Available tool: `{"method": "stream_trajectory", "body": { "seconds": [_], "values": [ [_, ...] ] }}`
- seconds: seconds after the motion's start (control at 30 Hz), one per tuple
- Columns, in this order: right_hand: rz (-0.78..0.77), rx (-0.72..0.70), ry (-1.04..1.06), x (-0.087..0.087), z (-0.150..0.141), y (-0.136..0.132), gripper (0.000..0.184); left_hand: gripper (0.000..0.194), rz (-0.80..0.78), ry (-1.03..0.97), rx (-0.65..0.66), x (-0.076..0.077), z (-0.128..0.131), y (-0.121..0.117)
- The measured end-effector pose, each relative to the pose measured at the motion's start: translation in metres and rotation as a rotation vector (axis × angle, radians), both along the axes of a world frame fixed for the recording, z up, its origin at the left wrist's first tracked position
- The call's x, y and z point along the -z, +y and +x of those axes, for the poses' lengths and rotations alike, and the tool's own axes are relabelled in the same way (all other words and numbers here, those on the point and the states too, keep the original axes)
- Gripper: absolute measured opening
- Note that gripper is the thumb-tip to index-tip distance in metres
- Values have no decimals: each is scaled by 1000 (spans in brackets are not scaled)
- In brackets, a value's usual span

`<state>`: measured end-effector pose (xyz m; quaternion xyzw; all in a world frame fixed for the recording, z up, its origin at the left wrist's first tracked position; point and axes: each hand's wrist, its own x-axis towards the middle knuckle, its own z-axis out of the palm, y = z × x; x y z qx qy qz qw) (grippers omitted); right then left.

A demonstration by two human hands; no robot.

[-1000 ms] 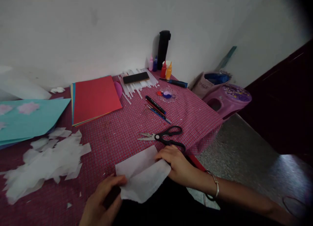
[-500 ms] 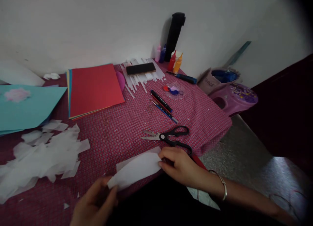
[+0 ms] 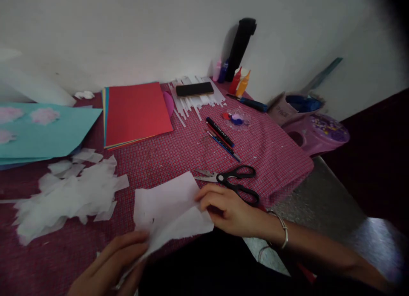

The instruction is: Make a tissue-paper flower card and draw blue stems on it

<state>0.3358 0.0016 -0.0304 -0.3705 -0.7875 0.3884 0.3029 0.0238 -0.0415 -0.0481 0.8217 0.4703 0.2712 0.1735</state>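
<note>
A sheet of thin white paper (image 3: 166, 202) lies at the table's near edge, partly opened out with a fold along its near side. My left hand (image 3: 111, 262) pinches its lower left corner, the thumb under the paper. At the right end my right hand (image 3: 228, 208) grips the sheet between thumb and curled fingers. Just beyond that hand rest black-handled scissors (image 3: 228, 177) with their blades slightly apart. To the left spreads a heap of cut white tissue pieces (image 3: 73, 193).
Coloured paper sheets (image 3: 137, 112), topped by red, lie behind. Teal paper (image 3: 73, 129) carries pink tufts. A phone (image 3: 194, 89) sits on white strips. Pens (image 3: 222, 134), a palette (image 3: 236, 119), a blue-handled tool (image 3: 252, 103) and paint bottles (image 3: 243, 83) stand or lie farther right.
The white paper has been opened from a narrow folded strip into a wider sheet. My left hand has moved slightly left and down. The view has shifted left.
</note>
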Motion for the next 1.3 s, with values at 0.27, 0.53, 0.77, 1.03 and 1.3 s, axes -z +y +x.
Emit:
{"method": "stream_trajectory", "body": {
  "seconds": [0.27, 0.53, 0.77, 1.03, 1.3],
  "values": [
    [224, 17, -334, 30, 4, -12, 15, 21, 160, 147, 91, 31, -2, -9],
    [76, 44, -233, 28, 1, -12, 19, 22, -8, 36, 68, 27, -10, -2],
    [-124, 303, -276, 28, -17, 9, 11, 30, -261, -62, -325, 22, 2, 32],
    [-162, 346, -367, 26, -24, 13, 13, 55, -475, -119, -629, 25, 19, 38],
    [-168, 312, -425, 28, -26, 14, 14, 51, -544, -125, -668, 26, 22, 40]
  ]
}}
